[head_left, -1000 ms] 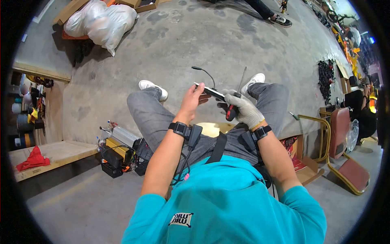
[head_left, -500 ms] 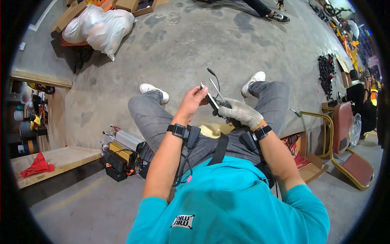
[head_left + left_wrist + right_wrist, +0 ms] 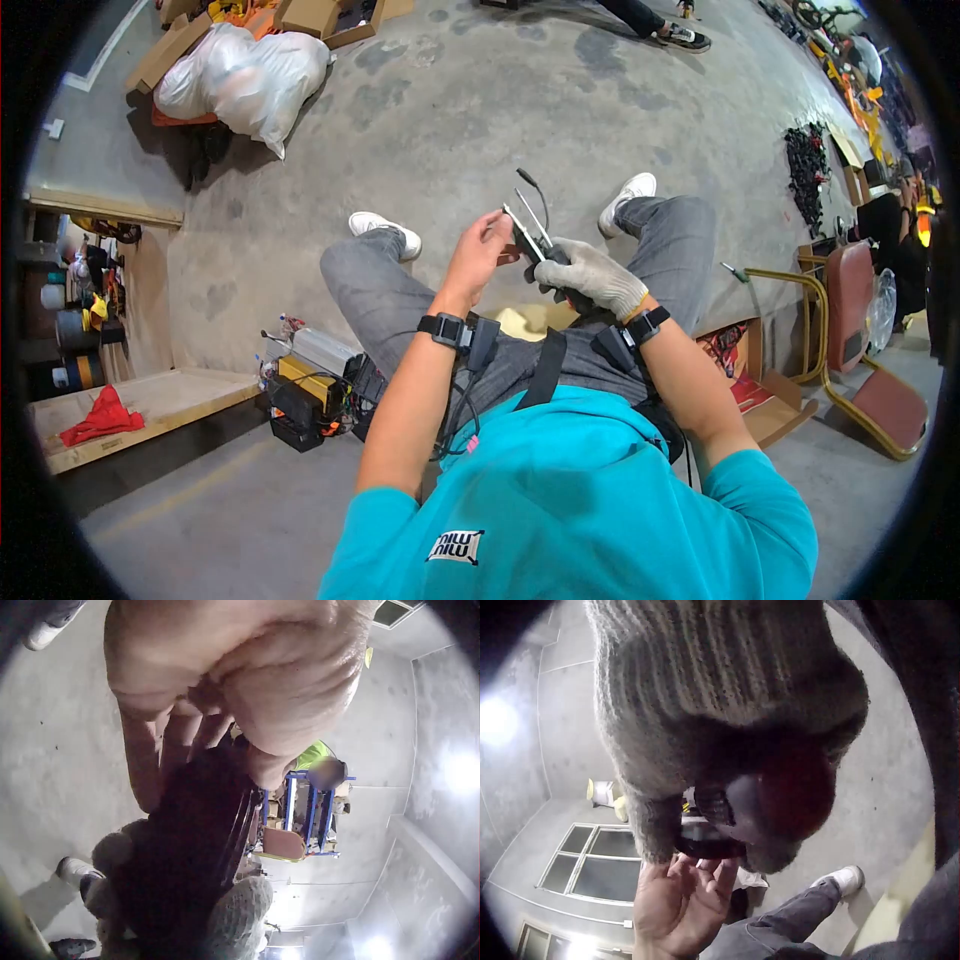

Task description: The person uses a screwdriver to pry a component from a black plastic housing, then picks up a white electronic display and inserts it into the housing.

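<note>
Between my two hands is a flat dark device (image 3: 527,243) with a pale edge, tilted up to the left; a thin black cable (image 3: 541,196) sticks out from its far side. My bare left hand (image 3: 474,262) holds its upper end between thumb and fingers. The gloved right hand (image 3: 597,275) grips the lower end together with a screwdriver, whose metal shaft (image 3: 531,215) runs up alongside the device. In the right wrist view, the screwdriver's red and dark handle (image 3: 795,791) shows under the glove. Deep shadow covers the device (image 3: 191,847) in the left wrist view.
A person in a teal shirt (image 3: 560,490) sits with legs apart over a concrete floor (image 3: 450,110). Electronic equipment (image 3: 310,375) stands at the left, near a wooden ledge with a red cloth (image 3: 103,418). A chair (image 3: 850,300) and an open cardboard box (image 3: 765,395) are at the right.
The device has turned to a steeper tilt. The screwdriver's shaft has swung left to lie beside it, and its handle has gone out of sight in the head view.
</note>
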The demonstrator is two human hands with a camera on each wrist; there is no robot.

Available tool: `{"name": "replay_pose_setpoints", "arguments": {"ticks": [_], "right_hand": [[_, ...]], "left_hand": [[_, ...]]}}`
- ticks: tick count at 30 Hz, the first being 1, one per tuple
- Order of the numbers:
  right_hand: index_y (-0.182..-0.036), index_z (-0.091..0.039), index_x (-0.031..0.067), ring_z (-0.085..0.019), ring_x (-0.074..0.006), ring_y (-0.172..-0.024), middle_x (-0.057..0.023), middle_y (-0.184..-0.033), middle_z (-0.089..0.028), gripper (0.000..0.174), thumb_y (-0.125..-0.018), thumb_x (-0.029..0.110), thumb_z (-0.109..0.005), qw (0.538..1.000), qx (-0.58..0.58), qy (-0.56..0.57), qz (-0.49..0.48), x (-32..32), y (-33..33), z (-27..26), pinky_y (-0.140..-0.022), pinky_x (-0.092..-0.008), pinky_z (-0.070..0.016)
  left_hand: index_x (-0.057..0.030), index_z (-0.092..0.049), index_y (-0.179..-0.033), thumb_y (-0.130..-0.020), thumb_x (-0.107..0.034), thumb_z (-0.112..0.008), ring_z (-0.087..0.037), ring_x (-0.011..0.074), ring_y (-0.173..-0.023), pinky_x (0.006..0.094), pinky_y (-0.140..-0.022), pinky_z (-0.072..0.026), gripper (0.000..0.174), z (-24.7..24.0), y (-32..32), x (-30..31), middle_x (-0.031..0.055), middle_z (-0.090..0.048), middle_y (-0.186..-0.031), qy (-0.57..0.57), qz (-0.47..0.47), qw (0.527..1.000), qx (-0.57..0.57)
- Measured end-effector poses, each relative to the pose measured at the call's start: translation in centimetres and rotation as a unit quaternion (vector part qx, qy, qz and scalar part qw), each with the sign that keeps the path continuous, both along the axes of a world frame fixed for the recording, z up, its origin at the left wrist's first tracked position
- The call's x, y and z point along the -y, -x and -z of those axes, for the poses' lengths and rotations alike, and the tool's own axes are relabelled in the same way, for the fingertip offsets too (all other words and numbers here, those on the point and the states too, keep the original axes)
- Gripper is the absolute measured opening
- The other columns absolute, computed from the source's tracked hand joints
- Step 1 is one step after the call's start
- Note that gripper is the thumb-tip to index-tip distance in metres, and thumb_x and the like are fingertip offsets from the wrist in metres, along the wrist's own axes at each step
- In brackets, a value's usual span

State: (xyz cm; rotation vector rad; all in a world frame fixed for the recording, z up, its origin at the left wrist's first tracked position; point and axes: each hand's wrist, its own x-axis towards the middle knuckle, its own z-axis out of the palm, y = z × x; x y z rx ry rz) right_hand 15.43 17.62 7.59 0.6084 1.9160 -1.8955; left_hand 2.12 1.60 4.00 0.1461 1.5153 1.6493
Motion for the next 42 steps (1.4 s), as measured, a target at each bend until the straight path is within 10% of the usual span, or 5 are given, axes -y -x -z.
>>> {"name": "replay_pose_setpoints", "arguments": {"ticks": [7,42], "right_hand": [[-0.104,-0.063,0.005,-0.057,-0.0081,-0.063,-0.0018,-0.082,-0.06,0.043,-0.084,0.043,-0.068,0.999,0.016,0.013,0.041,0.0,0.0,-0.4,-0.047,-0.0232,-0.0415],[-0.109,-0.06,0.0039,-0.061,-0.0108,-0.072,-0.0028,-0.087,-0.062,0.053,-0.079,0.045,-0.074,0.998,-0.043,-0.046,0.022,-0.3,0.0,1.4,-0.058,-0.027,-0.0481]], "left_hand": [[-0.0005,-0.065,-0.105,-0.089,-0.01,-0.068,-0.062,0.0148,-0.076,0.0282,-0.068,-0.0517,0.02,-1.9,-0.6,0.1,0.0064,-0.063,-0.097,0.039,-0.018,0.92,-0.389],[0.0018,-0.063,-0.086,-0.082,-0.004,-0.066,-0.058,0.0129,-0.063,0.0285,-0.059,-0.0475,0.008,-2.0,-1.4,-1.4,0.0072,-0.063,-0.074,0.097,-0.003,0.891,-0.443]]}}
